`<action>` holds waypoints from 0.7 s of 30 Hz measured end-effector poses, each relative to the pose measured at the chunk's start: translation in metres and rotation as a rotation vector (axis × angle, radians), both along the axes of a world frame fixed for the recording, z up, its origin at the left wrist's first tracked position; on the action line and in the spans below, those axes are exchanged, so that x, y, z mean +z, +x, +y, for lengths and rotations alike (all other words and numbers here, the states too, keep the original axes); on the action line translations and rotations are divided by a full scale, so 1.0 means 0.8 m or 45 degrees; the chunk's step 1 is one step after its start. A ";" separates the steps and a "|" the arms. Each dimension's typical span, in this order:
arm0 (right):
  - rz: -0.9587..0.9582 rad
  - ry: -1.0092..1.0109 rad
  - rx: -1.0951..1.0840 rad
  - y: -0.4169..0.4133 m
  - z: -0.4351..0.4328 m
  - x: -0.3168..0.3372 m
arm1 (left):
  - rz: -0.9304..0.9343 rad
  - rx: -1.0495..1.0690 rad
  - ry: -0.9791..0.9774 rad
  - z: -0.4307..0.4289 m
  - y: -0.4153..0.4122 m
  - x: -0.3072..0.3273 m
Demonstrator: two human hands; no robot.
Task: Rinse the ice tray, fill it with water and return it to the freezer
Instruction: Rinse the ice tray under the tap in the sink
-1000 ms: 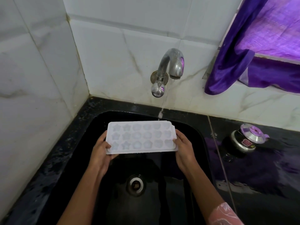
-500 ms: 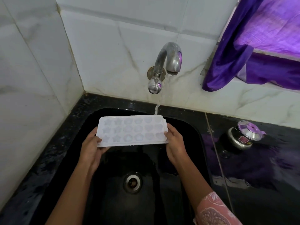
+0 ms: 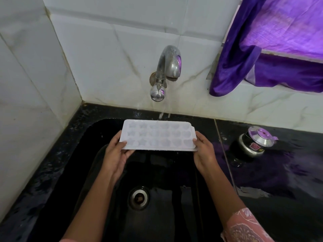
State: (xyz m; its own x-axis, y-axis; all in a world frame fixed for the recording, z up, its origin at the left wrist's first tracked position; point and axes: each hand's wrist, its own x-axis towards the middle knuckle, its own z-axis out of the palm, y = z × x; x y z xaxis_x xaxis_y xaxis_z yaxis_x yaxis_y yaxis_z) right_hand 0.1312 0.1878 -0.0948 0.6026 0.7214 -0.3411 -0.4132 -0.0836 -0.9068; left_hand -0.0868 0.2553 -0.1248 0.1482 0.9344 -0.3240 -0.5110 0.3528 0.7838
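Ice tray held level in both hands over the sink, beneath the running tap.

The white ice tray [image 3: 158, 136] sits face up above the black sink [image 3: 111, 172], its far edge under the thin stream from the metal tap [image 3: 165, 74]. The left hand [image 3: 116, 154] grips the tray's left end, fingers [image 3: 114, 139] curled over the rim, thumb on top. The right hand [image 3: 203, 152] clasps the right end likewise. Both forearms extend forward, wrists slightly raised. A small steel pot [image 3: 254, 143] stands on the dark counter [image 3: 279, 189] to the right.
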 end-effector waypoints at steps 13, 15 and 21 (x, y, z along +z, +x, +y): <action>0.020 -0.004 -0.185 0.075 -0.046 0.008 | -0.074 -0.228 0.044 -0.026 0.082 0.013; 0.016 0.006 -0.189 0.077 -0.049 0.010 | -0.068 -0.240 0.045 -0.027 0.085 0.013; 0.050 0.013 -0.146 0.055 -0.037 0.010 | -0.089 -0.244 -0.012 -0.023 0.065 0.011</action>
State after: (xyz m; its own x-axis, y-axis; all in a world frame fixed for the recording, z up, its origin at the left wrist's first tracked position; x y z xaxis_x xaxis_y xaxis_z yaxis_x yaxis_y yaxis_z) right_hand 0.1751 0.1584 -0.0868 0.6678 0.6518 -0.3594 -0.4551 -0.0245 -0.8901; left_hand -0.0351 0.2370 -0.1160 0.3453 0.8839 -0.3153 -0.4868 0.4560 0.7451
